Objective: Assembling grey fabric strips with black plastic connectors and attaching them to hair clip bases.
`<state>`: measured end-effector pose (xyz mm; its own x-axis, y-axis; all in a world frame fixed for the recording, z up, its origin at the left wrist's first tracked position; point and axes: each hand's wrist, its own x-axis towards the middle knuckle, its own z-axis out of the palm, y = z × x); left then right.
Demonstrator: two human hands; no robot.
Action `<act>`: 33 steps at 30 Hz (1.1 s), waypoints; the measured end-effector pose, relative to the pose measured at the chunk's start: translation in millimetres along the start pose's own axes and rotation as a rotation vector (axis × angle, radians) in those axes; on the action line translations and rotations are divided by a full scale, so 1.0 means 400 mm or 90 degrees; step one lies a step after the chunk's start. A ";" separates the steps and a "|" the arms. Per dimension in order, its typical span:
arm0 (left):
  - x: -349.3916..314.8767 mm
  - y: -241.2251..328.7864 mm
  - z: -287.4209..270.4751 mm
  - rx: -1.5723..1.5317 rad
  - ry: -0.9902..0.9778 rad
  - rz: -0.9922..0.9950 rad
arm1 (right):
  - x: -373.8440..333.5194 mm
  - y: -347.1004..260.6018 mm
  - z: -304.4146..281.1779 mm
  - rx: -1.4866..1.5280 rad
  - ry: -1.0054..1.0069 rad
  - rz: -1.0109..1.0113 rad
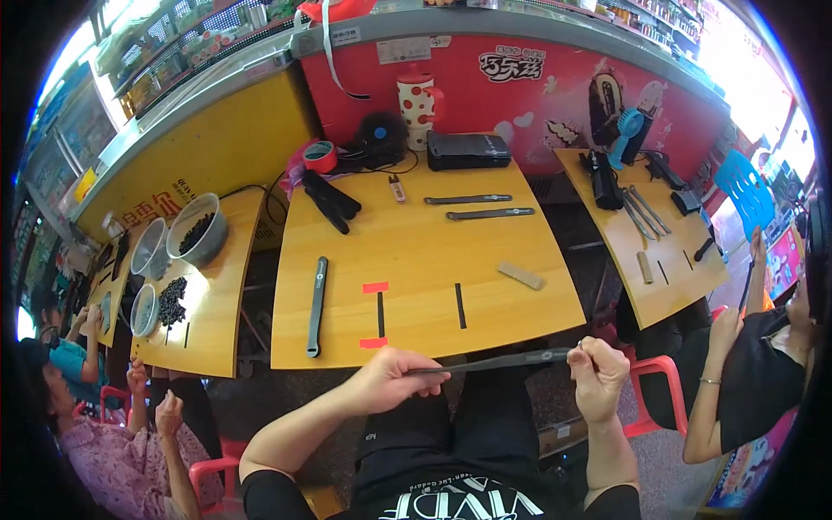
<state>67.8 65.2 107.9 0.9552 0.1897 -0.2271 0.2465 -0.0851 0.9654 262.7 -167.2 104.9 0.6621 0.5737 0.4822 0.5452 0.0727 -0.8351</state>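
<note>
Both your hands were grasping the same dark grey strap [511,360]: your left hand [394,380] pinched one end between thumb and fingers, while your right hand [600,373] was curled closed at the other end. The strap ran nearly straight between them, over your lap at 6 o'clock, just off the near edge of the yellow table [420,247]. On that table, a similar loose strap [317,308] lay lengthwise at 8 o'clock, and two more, an upper strap [468,200] and a lower strap [491,213], lay side by side between 1 and 2. Two pieces of red tape [375,287] marked the ends of a black line [380,314] at 7, with a second line [460,305] at 5. A beige block [520,276] sat past 3, a black case [468,151] at 1, and a polka-dot tumbler [417,102] stood at 12
</note>
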 end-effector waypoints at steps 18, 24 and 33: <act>0.601 -0.073 -0.202 0.270 0.321 0.020 | 0.449 0.522 0.082 -0.179 -0.044 0.038; 0.594 -0.082 -0.209 0.514 0.362 0.059 | 0.460 0.530 0.106 -0.315 -0.067 0.038; 0.639 -0.058 -0.170 0.839 0.206 0.215 | 0.450 0.477 0.122 -0.563 -0.151 -0.242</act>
<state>295.2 182.3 36.1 0.9632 0.1756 0.2034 0.1587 -0.9826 0.0965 460.9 -10.1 19.4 0.2959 0.7942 0.5308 0.9516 -0.2934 -0.0914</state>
